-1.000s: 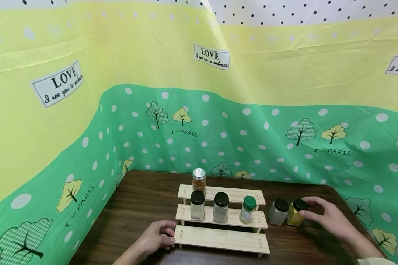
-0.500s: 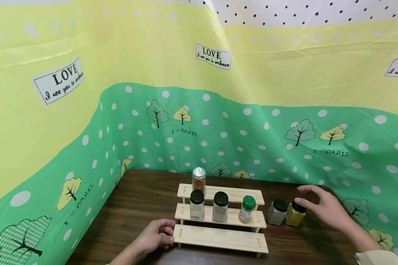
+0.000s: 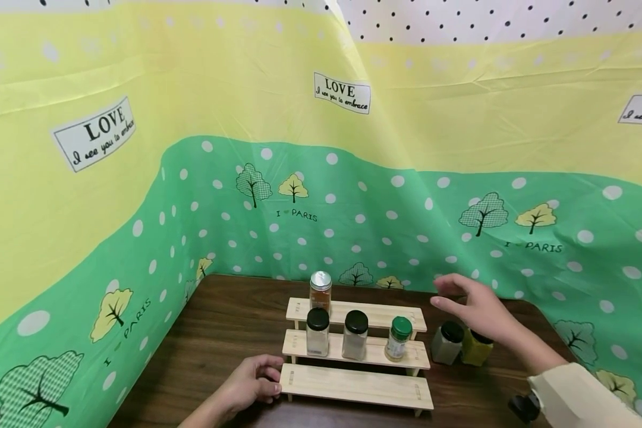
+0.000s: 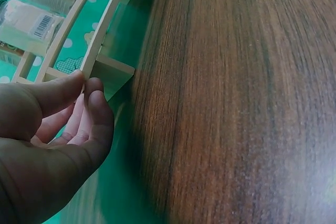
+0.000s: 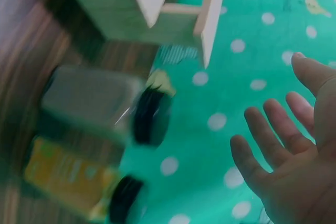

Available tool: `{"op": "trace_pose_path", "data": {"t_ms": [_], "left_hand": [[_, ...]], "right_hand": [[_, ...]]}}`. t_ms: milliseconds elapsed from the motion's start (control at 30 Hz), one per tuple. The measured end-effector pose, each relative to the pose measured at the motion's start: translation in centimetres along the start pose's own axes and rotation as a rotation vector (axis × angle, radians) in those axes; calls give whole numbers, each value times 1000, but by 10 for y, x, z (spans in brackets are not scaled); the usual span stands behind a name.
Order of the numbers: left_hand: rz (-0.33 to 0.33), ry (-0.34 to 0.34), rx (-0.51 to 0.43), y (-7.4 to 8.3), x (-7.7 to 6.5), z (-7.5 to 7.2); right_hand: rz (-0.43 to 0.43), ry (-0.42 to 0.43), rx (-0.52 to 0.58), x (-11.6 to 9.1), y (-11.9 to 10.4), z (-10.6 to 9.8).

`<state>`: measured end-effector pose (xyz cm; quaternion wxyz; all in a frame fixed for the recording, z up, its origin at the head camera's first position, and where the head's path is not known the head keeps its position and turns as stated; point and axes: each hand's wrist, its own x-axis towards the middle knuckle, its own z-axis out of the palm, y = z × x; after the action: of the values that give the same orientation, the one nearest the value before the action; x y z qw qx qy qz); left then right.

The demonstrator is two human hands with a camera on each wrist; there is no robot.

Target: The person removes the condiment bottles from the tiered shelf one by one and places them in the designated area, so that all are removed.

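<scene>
A three-tier wooden rack (image 3: 353, 383) stands on the table. With thumb and fingertips, my left hand (image 3: 248, 383) pinches the left end of its lowest step, as the left wrist view shows close up. On the top step is a silver-lidded spice jar (image 3: 321, 294). The middle step carries two black-capped jars (image 3: 355, 343) and a green-capped jar (image 3: 397, 345). My right hand (image 3: 478, 306) hovers, fingers spread and holding nothing, above a grey black-capped jar (image 3: 446, 348) and a yellow black-capped jar (image 3: 476, 352), whose cap it partly hides in the head view.
The dark wooden table (image 3: 203, 333) extends to the left of the rack. A patterned green and yellow cloth (image 3: 299, 249) hangs along the back and sides. Beside the right sleeve (image 3: 583, 398) shows a small black object (image 3: 524, 408).
My right hand has let go of the yellow jar's cap, lifted, and moved left over the grey jar. The left hand and rack have stayed put.
</scene>
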<state>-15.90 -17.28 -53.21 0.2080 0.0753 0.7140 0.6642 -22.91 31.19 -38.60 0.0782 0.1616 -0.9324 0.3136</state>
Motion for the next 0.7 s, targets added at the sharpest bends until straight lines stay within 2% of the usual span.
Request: {"op": "trace_pose_path", "data": {"t_ms": [400, 700], "left_hand": [[-1, -3, -8, -3, 1, -1], [1, -5, -18, -2, 2, 0]], "right_hand": [[-83, -36, 69, 37, -51, 32], [-131, -103, 138, 57, -82, 56]]}}
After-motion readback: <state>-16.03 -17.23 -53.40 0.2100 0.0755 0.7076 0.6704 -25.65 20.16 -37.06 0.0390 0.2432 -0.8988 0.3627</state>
